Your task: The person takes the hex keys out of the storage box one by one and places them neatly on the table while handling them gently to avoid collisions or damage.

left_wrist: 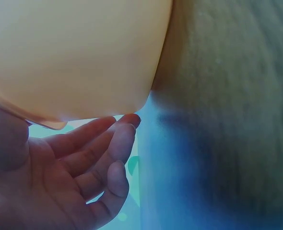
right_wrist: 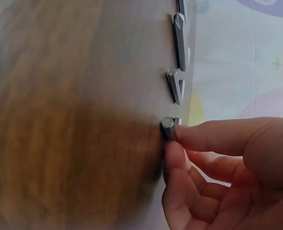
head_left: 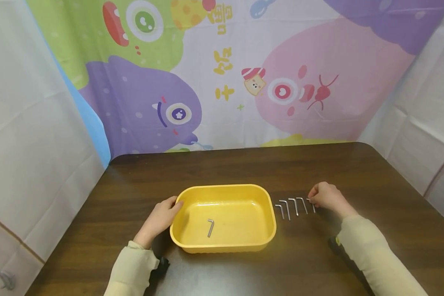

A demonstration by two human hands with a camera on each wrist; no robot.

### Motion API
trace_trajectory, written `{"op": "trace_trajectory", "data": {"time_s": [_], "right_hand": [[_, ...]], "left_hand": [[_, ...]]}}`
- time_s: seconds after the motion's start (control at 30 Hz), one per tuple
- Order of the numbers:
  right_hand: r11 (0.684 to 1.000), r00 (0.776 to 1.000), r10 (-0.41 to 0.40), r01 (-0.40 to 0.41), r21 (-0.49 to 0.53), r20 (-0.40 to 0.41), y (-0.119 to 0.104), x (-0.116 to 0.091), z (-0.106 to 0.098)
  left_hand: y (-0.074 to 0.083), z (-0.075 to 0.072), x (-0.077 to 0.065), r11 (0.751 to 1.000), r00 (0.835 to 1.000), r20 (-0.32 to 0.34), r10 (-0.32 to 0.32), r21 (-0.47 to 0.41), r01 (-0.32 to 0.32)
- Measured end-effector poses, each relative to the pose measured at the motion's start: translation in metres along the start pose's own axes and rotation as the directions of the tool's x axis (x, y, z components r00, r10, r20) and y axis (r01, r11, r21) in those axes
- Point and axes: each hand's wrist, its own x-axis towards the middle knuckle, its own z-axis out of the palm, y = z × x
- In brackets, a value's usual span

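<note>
My left hand (head_left: pixel 162 215) grips the left rim of a yellow plastic basin (head_left: pixel 222 248), the thumb over the edge and the fingers along the outer wall. One L-shaped hex key (head_left: pixel 210 228) lies inside on the basin floor. To the basin's right, several more hex keys (head_left: pixel 294 206) are laid side by side on the table. At the right end of that row, my right hand (head_left: pixel 327 198) pinches a hex key (right_wrist: pixel 169 125) between thumb and index finger. Its hexagonal tip shows in the right wrist view, close over the tabletop, and the fingers partly cover it.
The dark wood-grain table (head_left: pixel 222 273) carries the basin near its middle. Behind its far edge hangs a cartoon-print curtain (head_left: pixel 229 111). Pale draped sheets (head_left: pixel 26 123) close off the left and right sides.
</note>
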Motion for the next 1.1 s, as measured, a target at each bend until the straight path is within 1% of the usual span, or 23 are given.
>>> {"op": "trace_trajectory", "data": {"time_s": [0.17,0.5,0.8,0.93,1.1], "right_hand": [[1.0,1.0,0.0,0.0,-0.015,0.0,-0.001,-0.001,0.001],[1.0,1.0,0.009,-0.008,-0.008,0.013,-0.003,-0.002,-0.001],[1.0,1.0,-0.023,0.023,-0.016,-0.014,-0.003,-0.005,-0.008],[0.997,0.997,-0.057,0.054,-0.046,-0.051,-0.011,-0.008,-0.011],[0.991,0.989,-0.113,0.105,-0.083,-0.096,-0.031,-0.013,-0.012]], "left_hand": [[0.001,-0.001,-0.001,1.0,1.0,0.006,-0.005,-0.018,0.005],[0.003,-0.001,-0.003,1.0,1.0,0.001,-0.004,-0.02,0.004],[0.002,-0.002,-0.002,1.0,1.0,0.001,-0.008,-0.018,0.008],[0.001,-0.001,-0.002,1.0,1.0,0.001,-0.006,-0.008,0.006],[0.001,0.0,-0.002,1.0,1.0,-0.003,-0.003,-0.007,0.003]]}}
